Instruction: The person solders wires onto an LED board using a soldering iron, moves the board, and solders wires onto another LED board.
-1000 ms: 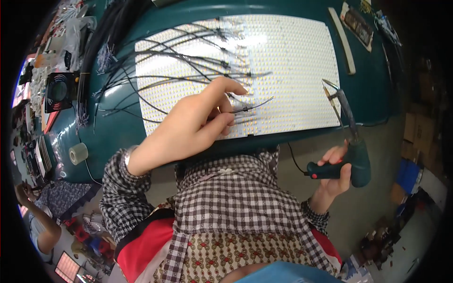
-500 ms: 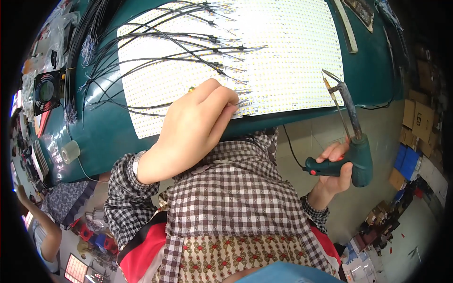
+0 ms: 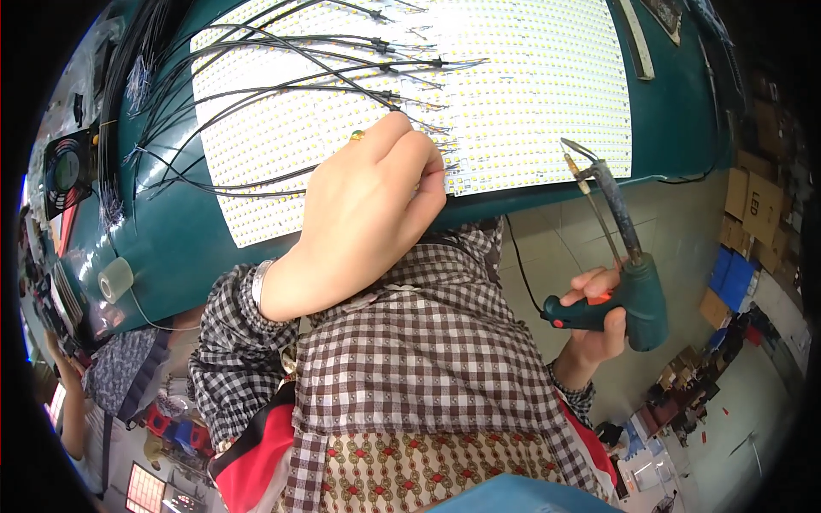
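My left hand [image 3: 368, 209] reaches over the near edge of a white panel of tiny yellow lights [image 3: 513, 94] lying on a teal table [image 3: 180, 248]. Its fingers are pinched together over thin black wires [image 3: 282, 81] that fan across the panel; whether they grip one is hidden. A ring sits on one finger. My right hand [image 3: 599, 321] is off the table's near edge, closed around the dark green handle of a soldering gun [image 3: 629, 274], whose tip points up toward the panel's right corner without touching it.
A roll of tape [image 3: 115, 280] lies at the table's left corner, and a small fan [image 3: 64, 171] and wire bundles sit further left. Cardboard boxes [image 3: 753, 214] and blue bins stand on the floor at right. Another person sits at lower left.
My left hand has slid toward the panel's near edge with fingers curled tighter. My right hand has lifted the soldering gun slightly and brought its tip closer to the panel's corner.
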`<state>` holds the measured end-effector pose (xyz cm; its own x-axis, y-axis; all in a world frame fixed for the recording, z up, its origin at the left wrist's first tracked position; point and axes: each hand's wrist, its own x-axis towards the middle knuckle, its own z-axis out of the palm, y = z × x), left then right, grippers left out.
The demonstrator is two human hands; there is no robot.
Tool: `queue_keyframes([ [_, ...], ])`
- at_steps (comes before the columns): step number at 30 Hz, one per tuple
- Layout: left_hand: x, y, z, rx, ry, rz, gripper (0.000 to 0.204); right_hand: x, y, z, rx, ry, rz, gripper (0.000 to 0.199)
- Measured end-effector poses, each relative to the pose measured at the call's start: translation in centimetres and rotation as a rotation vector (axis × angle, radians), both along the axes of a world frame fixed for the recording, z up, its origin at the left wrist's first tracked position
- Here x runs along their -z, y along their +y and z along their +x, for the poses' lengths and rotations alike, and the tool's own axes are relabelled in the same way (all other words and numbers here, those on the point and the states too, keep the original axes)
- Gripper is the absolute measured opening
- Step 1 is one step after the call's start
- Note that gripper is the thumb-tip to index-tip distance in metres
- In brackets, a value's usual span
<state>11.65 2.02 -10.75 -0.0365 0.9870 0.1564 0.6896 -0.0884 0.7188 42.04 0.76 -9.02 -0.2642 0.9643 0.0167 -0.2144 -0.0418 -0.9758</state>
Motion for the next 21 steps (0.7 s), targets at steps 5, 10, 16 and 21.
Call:
queue_keyframes([
  [5, 0.8, 0.2, -0.2, -0.010, -0.096, 0.089, 0.015, -0.1, -1.0, 0.2, -0.047, -0.179, -0.069, 0.067],
  [10, 1.1, 0.2, -0.1, -0.015, -0.106, 0.132, 0.016, -1.3, -1.4, -1.2, -0.088, -0.273, -0.125, 0.057],
  [16, 1.3, 0.0, 0.1, -0.033, -0.103, 0.152, 0.017, -1.2, -1.8, -1.5, -0.197, -0.354, -0.095, 0.051],
  [21, 1.2, 0.2, 0.2, -0.051, -0.107, 0.140, 0.017, -1.6, -2.1, -2.4, -0.077, -0.353, -0.238, 0.053],
])
